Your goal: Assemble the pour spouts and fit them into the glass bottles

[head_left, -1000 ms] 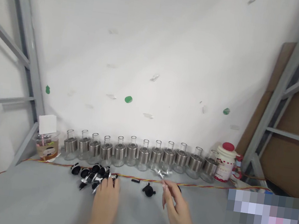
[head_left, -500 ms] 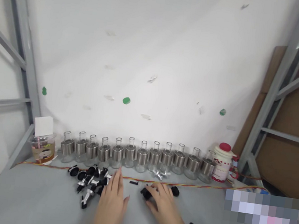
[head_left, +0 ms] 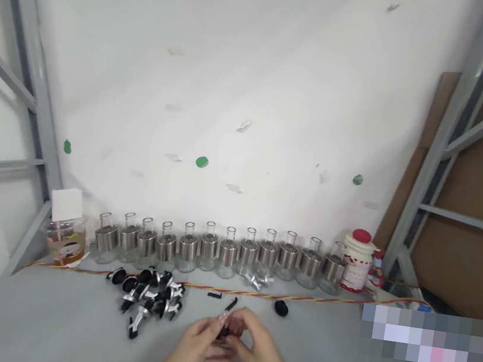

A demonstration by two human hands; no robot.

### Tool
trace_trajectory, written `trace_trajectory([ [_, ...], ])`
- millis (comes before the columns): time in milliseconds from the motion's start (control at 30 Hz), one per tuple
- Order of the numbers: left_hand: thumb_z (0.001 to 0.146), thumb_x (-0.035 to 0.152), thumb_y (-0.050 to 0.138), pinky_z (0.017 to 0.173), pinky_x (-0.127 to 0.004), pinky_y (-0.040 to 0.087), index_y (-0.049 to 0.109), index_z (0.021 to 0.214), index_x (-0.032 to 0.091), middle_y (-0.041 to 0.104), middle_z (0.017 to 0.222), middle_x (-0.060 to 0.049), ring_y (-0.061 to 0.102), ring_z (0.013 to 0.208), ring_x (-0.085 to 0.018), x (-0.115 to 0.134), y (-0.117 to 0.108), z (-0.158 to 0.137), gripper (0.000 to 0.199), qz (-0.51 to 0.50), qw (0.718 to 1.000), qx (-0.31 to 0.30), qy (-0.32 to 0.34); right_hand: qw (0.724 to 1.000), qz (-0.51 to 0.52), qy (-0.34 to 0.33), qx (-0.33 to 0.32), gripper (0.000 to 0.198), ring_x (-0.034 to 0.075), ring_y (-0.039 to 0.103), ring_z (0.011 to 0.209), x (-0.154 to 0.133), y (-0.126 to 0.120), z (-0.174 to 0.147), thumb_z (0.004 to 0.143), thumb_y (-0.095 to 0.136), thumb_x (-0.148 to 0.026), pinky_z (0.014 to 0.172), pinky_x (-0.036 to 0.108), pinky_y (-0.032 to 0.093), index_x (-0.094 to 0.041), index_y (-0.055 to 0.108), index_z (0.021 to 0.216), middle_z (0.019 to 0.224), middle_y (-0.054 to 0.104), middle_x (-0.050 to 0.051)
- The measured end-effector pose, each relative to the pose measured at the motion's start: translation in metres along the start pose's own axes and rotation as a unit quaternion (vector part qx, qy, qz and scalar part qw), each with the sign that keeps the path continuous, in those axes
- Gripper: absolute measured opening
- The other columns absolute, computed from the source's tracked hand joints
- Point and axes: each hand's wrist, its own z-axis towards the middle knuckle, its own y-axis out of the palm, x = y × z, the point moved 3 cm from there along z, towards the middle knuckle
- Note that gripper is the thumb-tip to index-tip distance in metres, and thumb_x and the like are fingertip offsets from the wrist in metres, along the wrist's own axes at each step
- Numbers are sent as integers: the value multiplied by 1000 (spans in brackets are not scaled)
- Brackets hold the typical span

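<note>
My left hand [head_left: 197,342] and my right hand [head_left: 260,348] meet above the near middle of the table, fingers closed around one small bottle pourer [head_left: 230,305]. Its slim black end sticks up between the fingertips, and a dark part shows lower down; the fingers cover the rest. To the left lies a heap of black and silver pourers [head_left: 145,294]. A round black stopper piece [head_left: 281,308] rests beyond my right hand, and a small black strip [head_left: 214,295] lies beyond my left.
Several glass bottles with metal bands [head_left: 188,248] line the wall. Bare silver spouts [head_left: 253,281] lie before them. A twisted red-yellow wire [head_left: 306,299] crosses the table. A drink cup [head_left: 65,243] stands left, a cream jar with a red lid [head_left: 356,263] right.
My left hand has left the heap's edge and moved right to meet my right hand, which has drawn nearer with the black piece. Both now hold the pourer together.
</note>
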Motion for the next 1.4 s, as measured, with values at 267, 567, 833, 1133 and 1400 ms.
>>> trace_trajectory([
  [267, 44, 40, 83, 57, -25, 53, 59, 67, 12, 68, 64, -7, 67, 61, -20, 15, -12, 7, 44, -68, 992, 94, 56, 958, -272, 4, 94, 23, 20, 51, 96, 25, -38, 21, 82, 46, -16, 86, 30, 39, -17, 56, 103, 100, 58, 8],
  [567, 64, 40, 72, 61, -23, 53, 61, 89, 12, 69, 71, -7, 66, 61, -15, 23, -8, -2, 39, -122, 989, 35, 70, 902, -425, 0, 78, 22, 25, 50, 85, 60, -45, 68, 73, 48, -3, 76, 36, 35, -17, 62, 84, 80, 61, 8],
  [833, 51, 30, 82, 85, -26, 47, 69, 81, 14, 70, 91, -8, 62, 92, -21, 27, -11, -3, 37, -157, 978, 22, 136, 963, -261, -33, 52, 21, 15, 56, 76, 13, -29, 37, 84, 40, -14, 70, 26, 43, -19, 47, 103, 83, 60, 2],
  [1133, 44, 32, 82, 79, -35, 48, 70, 84, 17, 70, 84, -8, 64, 78, -22, 29, -21, 7, 45, 22, 971, 66, 231, 994, 71, 69, 34, 21, 17, 58, 67, 3, -10, 9, 77, 51, -24, 66, 29, 43, -17, 45, 96, 67, 61, 0],
  [1400, 58, 36, 72, 82, -37, 47, 70, 87, 17, 71, 87, -10, 64, 83, -25, 29, -13, 2, 34, 104, 964, 53, 237, 995, -17, 97, 7, 9, 15, 53, 63, -6, -16, 7, 71, 54, -22, 62, 26, 41, -17, 59, 66, 64, 60, 0],
])
